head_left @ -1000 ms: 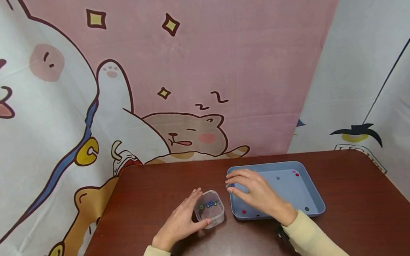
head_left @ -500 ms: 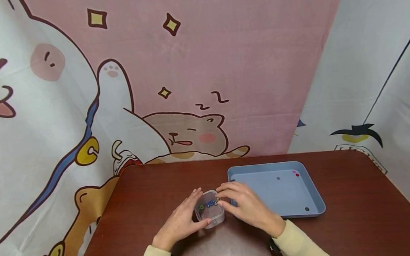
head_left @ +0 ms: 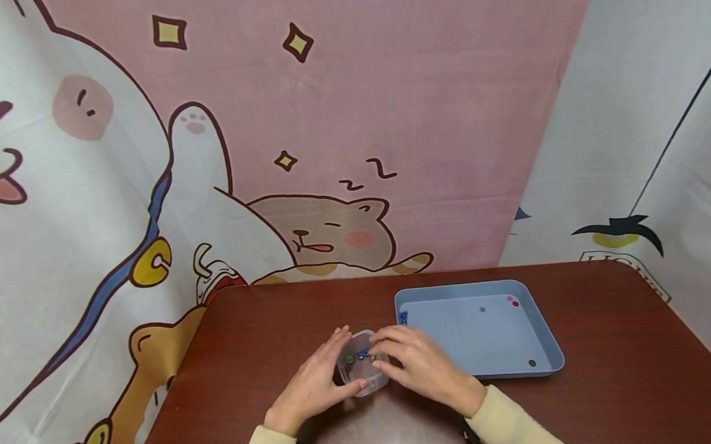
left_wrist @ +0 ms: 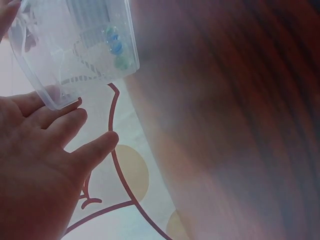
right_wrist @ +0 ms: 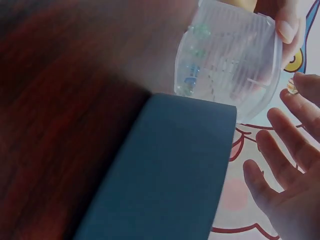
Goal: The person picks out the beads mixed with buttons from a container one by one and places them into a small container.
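Now, the right hand (head_left: 427, 365) is pinching a marble (right_wrist: 292, 87), likely hard and slippery, best held around its middle; the left hand (head_left: 313, 382) is gripping the seemingly light box (head_left: 363, 373).

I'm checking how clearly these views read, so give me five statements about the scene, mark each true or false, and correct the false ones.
1. The left hand holds the clear plastic box. True.
2. The right hand holds nothing. False: it pinches a glass marble between thumb and finger.
3. The blue tray lies to the right of the box, on the brown table. True.
4. Only red marbles lie in the box. False: blue and green marbles show there.
5. Blue marbles lie at the tray's right end. False: they lie at its left end.
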A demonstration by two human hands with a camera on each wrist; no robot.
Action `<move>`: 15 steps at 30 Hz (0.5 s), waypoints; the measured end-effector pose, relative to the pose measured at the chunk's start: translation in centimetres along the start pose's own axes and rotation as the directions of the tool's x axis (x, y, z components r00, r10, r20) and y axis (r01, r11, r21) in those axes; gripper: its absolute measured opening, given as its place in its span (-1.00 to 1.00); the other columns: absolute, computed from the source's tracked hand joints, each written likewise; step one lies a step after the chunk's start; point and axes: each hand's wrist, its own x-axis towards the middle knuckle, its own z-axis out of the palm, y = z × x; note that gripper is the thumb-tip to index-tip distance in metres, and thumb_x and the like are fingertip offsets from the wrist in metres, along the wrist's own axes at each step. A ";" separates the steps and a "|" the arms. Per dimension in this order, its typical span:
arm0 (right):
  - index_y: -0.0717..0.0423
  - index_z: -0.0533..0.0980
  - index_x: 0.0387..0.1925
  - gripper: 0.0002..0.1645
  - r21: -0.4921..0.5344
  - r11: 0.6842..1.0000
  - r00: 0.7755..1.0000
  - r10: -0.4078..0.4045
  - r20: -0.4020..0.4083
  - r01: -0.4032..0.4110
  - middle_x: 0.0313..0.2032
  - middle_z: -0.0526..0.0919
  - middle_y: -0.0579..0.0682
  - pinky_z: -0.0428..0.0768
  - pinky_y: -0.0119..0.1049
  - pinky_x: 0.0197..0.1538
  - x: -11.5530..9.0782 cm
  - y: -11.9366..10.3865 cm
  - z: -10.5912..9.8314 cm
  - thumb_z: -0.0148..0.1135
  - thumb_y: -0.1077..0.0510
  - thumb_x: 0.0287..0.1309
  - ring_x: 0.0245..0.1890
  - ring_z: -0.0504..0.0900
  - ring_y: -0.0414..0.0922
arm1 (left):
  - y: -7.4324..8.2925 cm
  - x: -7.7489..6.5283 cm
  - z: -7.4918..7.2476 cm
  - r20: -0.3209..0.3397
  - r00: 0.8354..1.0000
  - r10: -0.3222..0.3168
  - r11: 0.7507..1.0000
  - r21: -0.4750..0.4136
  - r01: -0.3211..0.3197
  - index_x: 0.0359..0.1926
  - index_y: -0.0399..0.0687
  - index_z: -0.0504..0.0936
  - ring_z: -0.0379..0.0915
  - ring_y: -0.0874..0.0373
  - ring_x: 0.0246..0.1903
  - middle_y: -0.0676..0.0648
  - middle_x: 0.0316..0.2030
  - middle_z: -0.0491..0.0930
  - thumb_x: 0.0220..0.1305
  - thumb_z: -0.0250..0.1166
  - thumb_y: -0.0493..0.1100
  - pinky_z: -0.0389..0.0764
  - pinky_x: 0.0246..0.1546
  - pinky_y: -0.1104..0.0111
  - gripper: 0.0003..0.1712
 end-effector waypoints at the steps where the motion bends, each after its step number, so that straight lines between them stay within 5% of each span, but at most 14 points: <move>1: -0.04 0.76 -0.14 -0.81 0.001 1.000 1.000 -0.001 0.006 0.001 0.05 0.71 -0.11 0.61 -0.02 0.14 0.0 0.0 0.1 0.52 0.07 0.20 0.12 0.64 -0.09 | 0.0 0.0 0.0 0.000 1.000 -0.001 1.000 0.000 0.001 0.59 -0.04 0.24 0.12 -0.10 0.53 -0.08 0.59 0.14 0.25 0.35 0.41 0.44 0.26 -0.21 0.08; 15: -0.07 0.76 -0.19 -0.82 -0.029 1.000 1.000 0.001 0.027 -0.001 0.03 0.70 -0.08 0.58 -0.02 0.20 -0.2 0.2 0.4 0.55 0.07 0.15 0.11 0.63 -0.08 | 0.0 0.0 0.0 0.001 1.000 -0.003 1.000 0.002 0.003 0.59 -0.03 0.23 0.15 -0.10 0.52 -0.07 0.59 0.14 0.25 0.34 0.43 0.45 0.27 -0.20 0.08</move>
